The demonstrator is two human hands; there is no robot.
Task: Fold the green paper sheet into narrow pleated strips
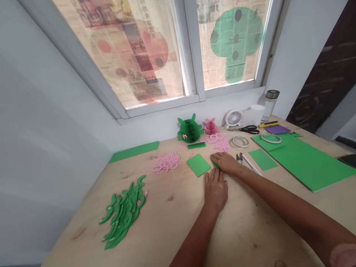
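Observation:
My left hand [215, 190] lies palm down on the wooden table, its fingers stretched forward. Just beyond it, my right hand [224, 162] rests flat and reaches in from the right. Under the fingertips of both hands is a small piece of green paper [214, 165], mostly hidden by them. To its left sits a light green rectangular stack of paper [198, 165]. Behind that, a narrow folded green strip [196, 145] lies near a green paper honeycomb figure [190, 129].
Green paper cutouts [128, 213] and pink cutouts [167, 163] are piled at left. Tape rolls [239, 142], scissors [249, 129], a white pen [251, 164] and a large green sheet [308, 163] lie at right. A fan [233, 118] and bottle [269, 106] stand by the wall.

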